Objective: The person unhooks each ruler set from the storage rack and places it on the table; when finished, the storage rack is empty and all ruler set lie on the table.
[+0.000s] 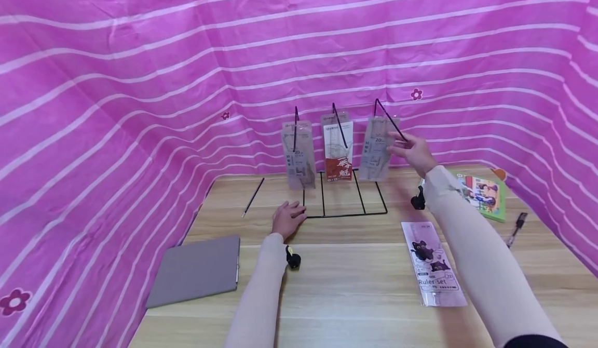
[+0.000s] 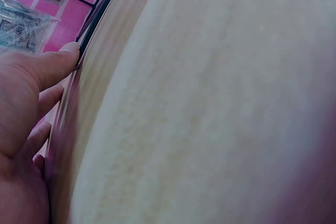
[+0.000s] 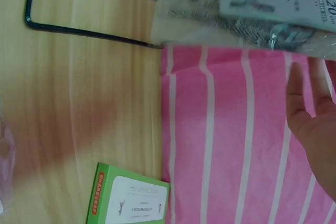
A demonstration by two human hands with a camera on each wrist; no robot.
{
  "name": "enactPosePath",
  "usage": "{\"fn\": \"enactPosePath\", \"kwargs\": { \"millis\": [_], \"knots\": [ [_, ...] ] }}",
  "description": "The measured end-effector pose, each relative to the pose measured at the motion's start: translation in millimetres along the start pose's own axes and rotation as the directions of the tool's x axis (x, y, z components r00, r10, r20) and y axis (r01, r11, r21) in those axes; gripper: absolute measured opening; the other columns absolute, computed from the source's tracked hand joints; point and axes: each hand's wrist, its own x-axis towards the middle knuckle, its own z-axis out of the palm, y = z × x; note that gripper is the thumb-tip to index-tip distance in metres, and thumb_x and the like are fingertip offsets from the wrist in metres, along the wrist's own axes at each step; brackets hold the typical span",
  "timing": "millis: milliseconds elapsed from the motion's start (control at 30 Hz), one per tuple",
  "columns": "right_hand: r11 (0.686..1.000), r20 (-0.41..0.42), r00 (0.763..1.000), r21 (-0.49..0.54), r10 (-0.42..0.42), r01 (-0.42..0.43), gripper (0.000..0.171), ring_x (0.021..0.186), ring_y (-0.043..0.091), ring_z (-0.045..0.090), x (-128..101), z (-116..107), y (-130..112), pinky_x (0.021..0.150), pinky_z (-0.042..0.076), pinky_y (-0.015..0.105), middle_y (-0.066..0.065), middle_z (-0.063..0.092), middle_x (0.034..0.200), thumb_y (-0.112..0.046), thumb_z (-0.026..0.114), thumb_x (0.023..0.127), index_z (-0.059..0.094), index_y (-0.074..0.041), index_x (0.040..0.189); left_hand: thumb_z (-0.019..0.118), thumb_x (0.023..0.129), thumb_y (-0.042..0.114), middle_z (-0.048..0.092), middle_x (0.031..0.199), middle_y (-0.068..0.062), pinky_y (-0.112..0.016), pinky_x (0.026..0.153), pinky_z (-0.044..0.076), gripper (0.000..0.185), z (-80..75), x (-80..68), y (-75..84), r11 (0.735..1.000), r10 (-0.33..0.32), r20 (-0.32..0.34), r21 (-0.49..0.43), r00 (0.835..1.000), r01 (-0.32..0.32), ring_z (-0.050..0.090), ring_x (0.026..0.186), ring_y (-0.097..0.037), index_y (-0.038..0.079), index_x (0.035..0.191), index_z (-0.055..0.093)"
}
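A: Where do we see the right hand [image 1: 415, 153]?

B: We see it raised at the tip of the right hook [image 1: 389, 119] of the black wire display rack [image 1: 344, 202]. The fingers are loosely spread and touch the hook end; they are not wrapped around anything. The ruler pack [image 1: 376, 150] hangs on this hook, just to the left of the hand, in front of the pink striped cloth [image 1: 140, 78].

A: And the left hand [image 1: 287, 218]?

B: It lies flat on the tabletop [image 1: 355, 296], fingers straight, pressing the front left corner of the rack base. It holds nothing.

A: What else do we see?

B: Another ruler set pack [image 1: 433, 270] lies on the tabletop near the right forearm, a grey notebook [image 1: 196, 270] at the left, a green box [image 1: 486, 196] at the right.
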Motion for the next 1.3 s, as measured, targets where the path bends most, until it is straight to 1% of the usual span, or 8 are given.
{"fn": "enactPosePath", "kwargs": {
  "millis": [133,267,367,500,767,900,1067,1300],
  "knots": [
    [1.0,-0.011,1.0,-0.026,0.003,-0.003,0.052,0.102,0.004,0.065,-3,2,-1,0.106,0.049,0.035,0.016,0.063,0.135,-0.006,0.068,0.095,0.052,-0.006,0.144,0.072,0.093,0.026,0.058,0.144,-0.011,-0.059,0.121,0.02,0.033,-0.1,2.3,-0.3,1.0,0.007,0.0,-0.009,1.0,-0.007,0.036,0.146,-0.041,0.013,0.123,0.072],
    [0.999,-0.038,0.999,-0.029,-0.023,0.022,0.049,0.094,0.004,0.065,-6,5,-2,0.096,0.053,0.03,0.0,0.073,0.112,-0.008,0.071,0.094,0.056,-0.004,0.14,0.072,0.093,0.027,0.058,0.144,-0.01,-0.059,0.12,0.021,0.033,-0.3,3.5,-0.4,1.0,0.008,0.001,0.005,1.0,-0.008,0.037,0.146,-0.04,0.014,0.123,0.072],
    [0.998,-0.057,0.997,-0.029,-0.051,0.049,0.047,0.085,0.007,0.06,-8,6,-6,0.078,0.053,0.019,-0.006,0.068,0.093,-0.009,0.073,0.092,0.058,-0.003,0.137,0.072,0.093,0.027,0.058,0.144,-0.01,-0.058,0.121,0.02,0.033,-1.1,3.9,1.7,1.0,-0.002,0.0,0.001,1.0,0.002,0.036,0.146,-0.039,0.014,0.123,0.072],
    [0.994,-0.078,0.992,-0.043,-0.1,0.097,0.043,0.076,0.01,0.053,-20,4,-18,0.064,0.048,0.018,-0.003,0.059,0.081,-0.004,0.072,0.092,0.06,0.003,0.133,0.071,0.094,0.027,0.057,0.146,-0.01,-0.057,0.122,0.018,0.034,-1.7,6.2,6.9,1.0,0.003,0.014,-0.001,1.0,-0.003,0.035,0.147,-0.039,0.014,0.125,0.071],
    [0.988,-0.112,0.985,-0.091,-0.135,0.125,0.04,0.082,0.01,0.056,-41,5,-38,0.072,0.051,0.017,-0.002,0.06,0.08,-0.003,0.073,0.09,0.062,0.009,0.127,0.071,0.093,0.025,0.058,0.144,-0.011,-0.057,0.121,0.02,0.033,-3.2,7.4,9.9,1.0,0.019,0.002,-0.003,1.0,-0.019,0.037,0.146,-0.04,0.012,0.124,0.072],
    [0.986,-0.12,0.98,-0.069,-0.156,0.148,0.039,0.078,0.009,0.055,-44,5,-33,0.069,0.052,0.017,-0.004,0.058,0.077,-0.002,0.073,0.09,0.062,0.009,0.125,0.07,0.094,0.026,0.057,0.145,-0.011,-0.057,0.122,0.019,0.034,-4.1,7.4,6.5,1.0,0.027,0.002,0.0,1.0,-0.027,0.036,0.146,-0.04,0.012,0.125,0.071],
    [0.981,-0.111,0.975,-0.071,-0.19,0.183,0.038,0.07,0.008,0.05,-52,6,-26,0.058,0.044,0.018,-0.002,0.057,0.076,-0.002,0.073,0.09,0.063,0.009,0.125,0.069,0.095,0.028,0.056,0.147,-0.01,-0.056,0.123,0.017,0.035,-3.1,5.6,2.0,1.0,0.007,0.02,0.008,1.0,-0.007,0.034,0.147,-0.04,0.014,0.127,0.07],
    [0.983,-0.116,0.976,-0.058,-0.182,0.176,0.038,0.075,0.009,0.053,-73,8,-22,0.064,0.048,0.017,-0.002,0.061,0.082,-0.002,0.073,0.091,0.062,0.007,0.127,0.07,0.094,0.027,0.056,0.146,-0.011,-0.057,0.123,0.017,0.034,-0.6,2.0,-2.6,1.0,0.007,0.018,-0.002,1.0,-0.007,0.035,0.147,-0.04,0.014,0.125,0.071]
  ]
}}
